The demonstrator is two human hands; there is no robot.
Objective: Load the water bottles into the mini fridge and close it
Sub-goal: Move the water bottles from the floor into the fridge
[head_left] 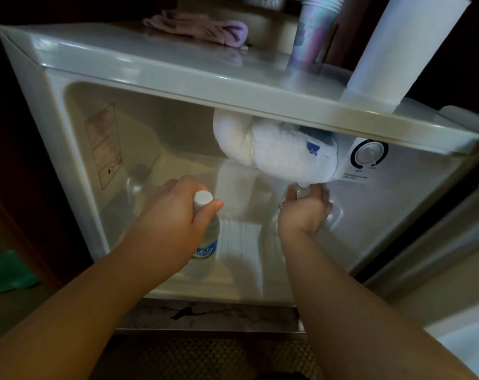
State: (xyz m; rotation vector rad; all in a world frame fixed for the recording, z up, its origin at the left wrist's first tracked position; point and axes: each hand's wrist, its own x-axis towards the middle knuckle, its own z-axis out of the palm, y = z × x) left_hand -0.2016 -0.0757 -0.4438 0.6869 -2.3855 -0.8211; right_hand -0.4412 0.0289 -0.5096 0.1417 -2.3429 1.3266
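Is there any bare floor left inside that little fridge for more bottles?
Yes: the fridge floor is bare between the left hand, gripping a labelled bottle, and the right hand, gripping another bottle. The far-left corner holds a clear bottle. Overhead is crowded: a frosted lump hangs above the right hand.

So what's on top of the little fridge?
On the fridge top sit a purple cloth, a stack of shiny cups and a white paper roll. Anything behind them is hidden in the dark.
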